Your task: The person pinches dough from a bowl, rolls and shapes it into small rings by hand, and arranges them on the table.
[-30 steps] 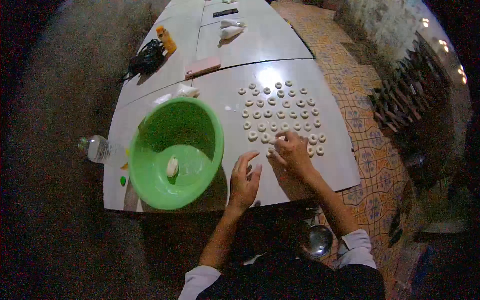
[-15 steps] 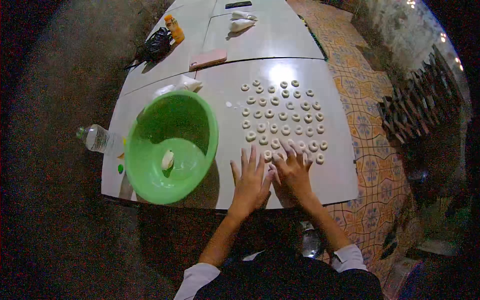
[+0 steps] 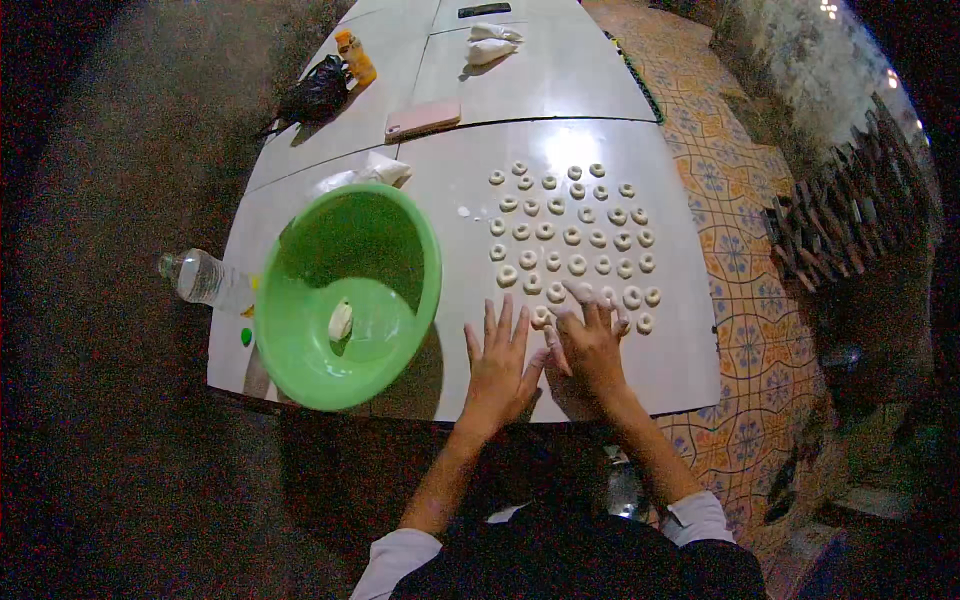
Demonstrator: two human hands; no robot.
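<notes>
Several rows of small dough rings (image 3: 576,265) lie on the white table (image 3: 675,370). My left hand (image 3: 495,370) has its fingers spread over the tabletop just beside the nearest rings, its thumb close to my right hand. My right hand (image 3: 595,355) is spread too, fingertips down among the lowest rings and covering some; whether a piece of dough lies under it is hidden. To the left stands a large green basin (image 3: 320,380) with a pale lump of dough (image 3: 340,321) inside.
A clear bottle (image 3: 200,277) lies left of the basin, a white bag (image 3: 385,170) behind it. Farther back are a black bag (image 3: 310,95), an orange bottle (image 3: 358,60), a pink phone (image 3: 420,120), white piping bags (image 3: 490,50) and a dark flat object (image 3: 485,10). Stacked wood (image 3: 850,210) stands at right.
My right hand has gone from a pinch to spread fingers and shifted slightly down. My left hand has gone from half-curled to spread out beside it. The view has shifted slightly.
</notes>
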